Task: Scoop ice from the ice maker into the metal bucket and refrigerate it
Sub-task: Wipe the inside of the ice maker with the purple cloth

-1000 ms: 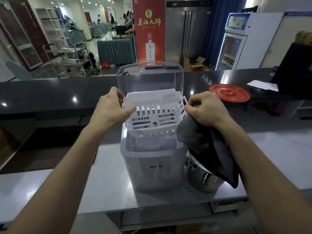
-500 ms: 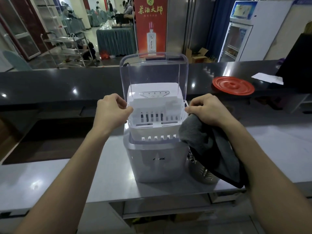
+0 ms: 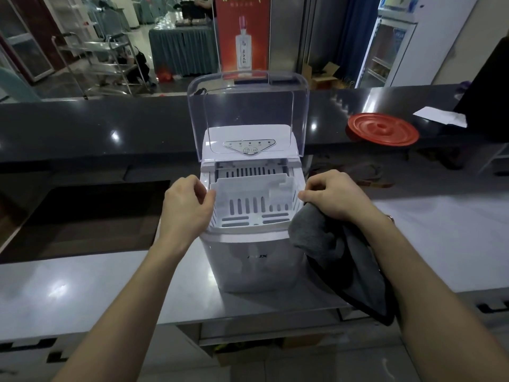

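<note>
Steel tabletop (image 3: pixel 82 285) fills the lower frame; its near edge is partly covered by both forearms. Dark rear tabletop (image 3: pixel 96 128) runs behind it, glossy with light spots. White ice maker (image 3: pixel 250 260) stands upright mid-tabletop, near the front edge. Its clear lid (image 3: pixel 248 111) is flipped up and stands behind the opening. Grey cloth (image 3: pixel 330 249) hangs from the right hand down past the tabletop edge, covering the machine's right side; whatever stands behind it is hidden. White slotted ice basket (image 3: pixel 253 197) sits inside the ice maker's opening, rim about level with the top; no ice can be made out inside it. Left hand (image 3: pixel 184 208): grip curled, thumb and fingers pinching the basket's left rim. Right hand (image 3: pixel 333 199): grip curled round the bunched cloth, thumb tip at the basket's right rim; cannot tell whether it pinches the rim or only touches it. Red round lid (image 3: pixel 382 129) lies flat on the rear tabletop, well right of the machine. White paper (image 3: pixel 440 115) lies beyond it, partly cut by a dark shape. Control panel (image 3: pixel 249 146) shows through the clear lid, labels unreadable. Front logo (image 3: pixel 257 256) is blurred.
</note>
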A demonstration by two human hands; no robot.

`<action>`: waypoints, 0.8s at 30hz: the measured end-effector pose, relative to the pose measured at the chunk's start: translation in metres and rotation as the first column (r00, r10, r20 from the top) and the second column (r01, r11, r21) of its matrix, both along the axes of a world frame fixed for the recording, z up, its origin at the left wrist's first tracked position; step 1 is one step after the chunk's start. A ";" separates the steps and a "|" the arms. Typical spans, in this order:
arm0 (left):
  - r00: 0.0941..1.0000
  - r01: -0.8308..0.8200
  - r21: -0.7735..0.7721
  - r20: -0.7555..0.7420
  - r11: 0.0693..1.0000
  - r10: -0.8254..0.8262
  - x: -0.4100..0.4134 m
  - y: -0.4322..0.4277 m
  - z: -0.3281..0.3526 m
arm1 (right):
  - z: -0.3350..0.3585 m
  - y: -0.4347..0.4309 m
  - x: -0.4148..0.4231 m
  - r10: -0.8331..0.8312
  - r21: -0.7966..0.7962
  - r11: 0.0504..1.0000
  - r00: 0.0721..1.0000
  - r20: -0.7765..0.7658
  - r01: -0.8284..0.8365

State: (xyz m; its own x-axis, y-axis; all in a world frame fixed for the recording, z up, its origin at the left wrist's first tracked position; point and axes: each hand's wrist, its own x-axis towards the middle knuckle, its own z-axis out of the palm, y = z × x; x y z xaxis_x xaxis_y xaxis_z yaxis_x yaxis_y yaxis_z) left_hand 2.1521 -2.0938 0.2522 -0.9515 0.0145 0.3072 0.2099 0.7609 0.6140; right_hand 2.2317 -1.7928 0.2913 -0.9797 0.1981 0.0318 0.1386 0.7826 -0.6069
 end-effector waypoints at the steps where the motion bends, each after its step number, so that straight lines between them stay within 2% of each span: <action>1: 1.000 0.000 -0.009 -0.015 1.000 0.000 0.000 -0.001 -0.003 | 0.001 -0.001 0.000 -0.007 0.019 1.000 1.000 0.014 0.007; 5: 0.999 -0.001 0.010 -0.043 1.000 0.001 0.004 -0.001 -0.010 | 0.003 -0.003 0.000 -0.017 0.077 0.997 0.995 0.096 0.010; 8: 0.999 -0.005 0.018 -0.039 1.000 0.006 0.005 0.001 -0.014 | 0.006 0.000 0.001 -0.018 0.126 0.992 0.973 0.228 -0.011; 13: 0.999 -0.011 0.002 -0.038 1.000 0.011 0.005 0.001 -0.013 | 0.005 0.018 0.007 -0.036 0.100 0.995 0.937 0.348 0.001; 17: 1.000 -0.016 0.015 -0.023 1.000 0.016 0.004 0.000 -0.014 | -0.003 0.015 0.007 -0.052 0.098 0.995 0.947 0.316 0.022; 24: 1.000 -0.031 0.035 0.000 0.999 0.031 0.006 0.000 -0.014 | -0.015 -0.002 0.003 -0.111 0.162 0.983 0.984 0.137 0.088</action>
